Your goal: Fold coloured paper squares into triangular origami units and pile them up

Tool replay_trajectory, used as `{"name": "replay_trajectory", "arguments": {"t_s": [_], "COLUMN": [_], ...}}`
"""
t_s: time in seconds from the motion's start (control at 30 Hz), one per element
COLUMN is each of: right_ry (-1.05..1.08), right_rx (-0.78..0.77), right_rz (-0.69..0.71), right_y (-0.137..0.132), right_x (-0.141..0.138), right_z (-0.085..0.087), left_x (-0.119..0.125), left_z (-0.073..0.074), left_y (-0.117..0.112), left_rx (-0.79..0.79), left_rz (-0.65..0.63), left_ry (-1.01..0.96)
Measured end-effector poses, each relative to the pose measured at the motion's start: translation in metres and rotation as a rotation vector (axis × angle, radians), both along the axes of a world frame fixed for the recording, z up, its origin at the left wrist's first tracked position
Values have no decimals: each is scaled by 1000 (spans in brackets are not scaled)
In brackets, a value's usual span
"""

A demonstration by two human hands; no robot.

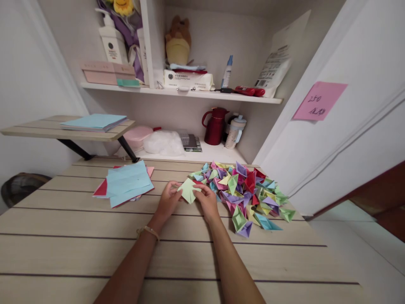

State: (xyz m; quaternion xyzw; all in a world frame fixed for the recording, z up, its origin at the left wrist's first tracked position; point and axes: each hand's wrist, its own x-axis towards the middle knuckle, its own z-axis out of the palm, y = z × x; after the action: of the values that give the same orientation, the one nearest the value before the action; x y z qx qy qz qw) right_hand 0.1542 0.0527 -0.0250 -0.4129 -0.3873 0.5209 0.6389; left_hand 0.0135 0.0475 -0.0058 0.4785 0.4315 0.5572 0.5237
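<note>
Between my two hands is a pale green piece of folded paper (pixel 189 190), roughly diamond-shaped with a crease down its middle. My left hand (pixel 169 199) pinches its left corner, a bracelet on that wrist. The right corner is gripped by my right hand (pixel 206 200), thumb on the paper's face. Just right of that hand lies a heap of folded paper boats (pixel 237 190) in green, purple, pink, red, yellow and blue. To the left sits a loose stack of paper sheets (pixel 128 184), light blue on top with red and pink edges showing beneath.
A small raised shelf (pixel 41 126) at the left carries more blue paper (pixel 95 121). Behind the table, a cabinet holds a red jug (pixel 216 126), a tumbler (pixel 235 133) and a plastic bag (pixel 163 142). A pink note (pixel 320 101) hangs on the right wall.
</note>
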Motion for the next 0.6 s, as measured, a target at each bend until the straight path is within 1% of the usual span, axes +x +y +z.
{"name": "replay_trajectory", "arguments": {"t_s": [0.1, 0.17, 0.23, 0.3, 0.4, 0.6], "right_ry": [41, 26, -37, -116, -181, -143], "right_rx": [-5, -7, 6, 27, 28, -18], "right_rz": [116, 185, 216, 202, 138, 45], "right_y": [-3, -5, -6, -6, -6, -6], "right_x": [-3, -3, -3, -3, -3, -4], "right_z": [2, 4, 5, 6, 6, 8], "left_x": [-2, -4, -5, -5, -5, 0], "left_z": [-1, -1, -1, 0, 1, 3], "left_y": [2, 3, 3, 3, 2, 0], "left_rx": [-4, -7, -22, -39, -49, 7], "left_rz": [67, 78, 65, 33, -3, -76], "left_ry": [-44, -45, -37, -36, -41, 72]}}
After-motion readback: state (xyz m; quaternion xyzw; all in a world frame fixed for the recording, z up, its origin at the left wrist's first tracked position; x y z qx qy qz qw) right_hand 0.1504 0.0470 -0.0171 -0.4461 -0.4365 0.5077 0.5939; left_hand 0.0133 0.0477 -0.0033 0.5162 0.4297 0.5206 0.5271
